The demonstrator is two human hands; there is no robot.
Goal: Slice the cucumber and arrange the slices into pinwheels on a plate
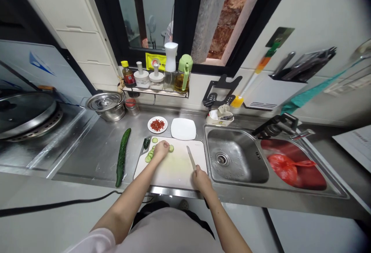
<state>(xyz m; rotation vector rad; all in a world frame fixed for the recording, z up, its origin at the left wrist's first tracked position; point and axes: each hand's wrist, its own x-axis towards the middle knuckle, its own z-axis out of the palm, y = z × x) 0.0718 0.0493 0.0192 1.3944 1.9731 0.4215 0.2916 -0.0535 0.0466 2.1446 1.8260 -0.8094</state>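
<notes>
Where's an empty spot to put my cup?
Bare steel lies left of the cucumber, in front of the pot. The board is bare in the middle, between left hand and knife. Crowded: slices by that hand, plates behind the board.

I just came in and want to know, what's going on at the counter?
A person stands at the steel counter. Their left hand rests on the round green cucumber slices on the white rectangular cutting board. Their right hand grips the silver-bladed knife, its blade over the board. A whole long dark green cucumber lies on the counter left of the board.
</notes>
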